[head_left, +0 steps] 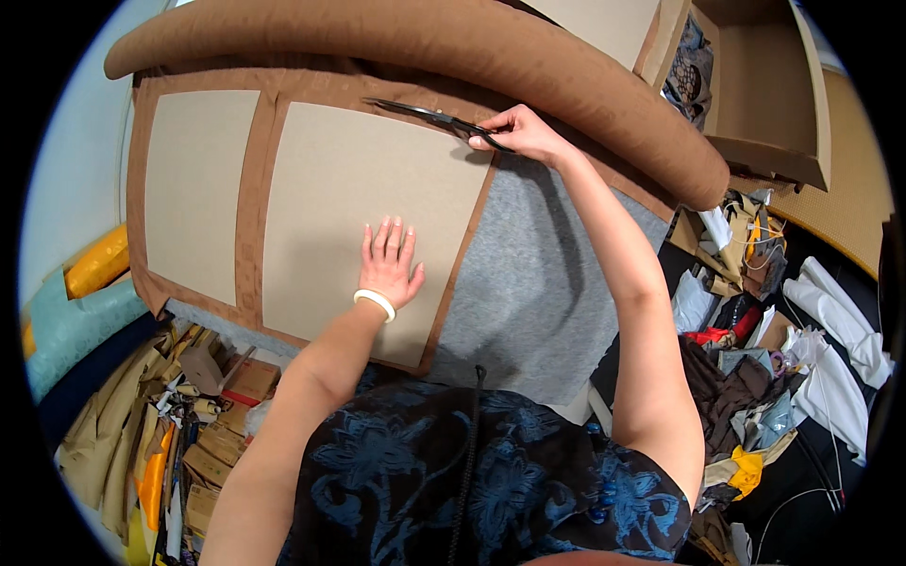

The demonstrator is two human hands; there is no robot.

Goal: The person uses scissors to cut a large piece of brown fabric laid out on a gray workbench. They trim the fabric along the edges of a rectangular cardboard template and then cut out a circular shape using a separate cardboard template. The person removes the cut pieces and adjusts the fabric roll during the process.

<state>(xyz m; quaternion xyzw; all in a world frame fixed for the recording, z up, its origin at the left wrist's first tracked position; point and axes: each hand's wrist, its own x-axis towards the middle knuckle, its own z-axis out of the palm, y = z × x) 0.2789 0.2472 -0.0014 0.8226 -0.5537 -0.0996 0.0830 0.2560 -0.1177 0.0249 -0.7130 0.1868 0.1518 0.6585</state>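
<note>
My left hand (389,266) lies flat with fingers spread on a large beige board (349,189), a white bracelet at its wrist. That board rests on brown patterned fabric (257,198), which shows as a border around it. At the board's far right corner, my right hand (521,135) grips a pair of black-handled scissors (425,115). Their blades point left along the far edge of the board, over the brown fabric. Whether the blades are cutting cloth I cannot tell. A second, narrower beige board (200,193) lies to the left on the same fabric.
A thick roll of brown fabric (415,42) stretches across the far side. Grey felt (528,274) covers the table at right. An open cardboard box (769,94) stands far right. Scraps and bags (746,368) pile up at right; cartons (212,453) and fabric rolls (80,321) sit lower left.
</note>
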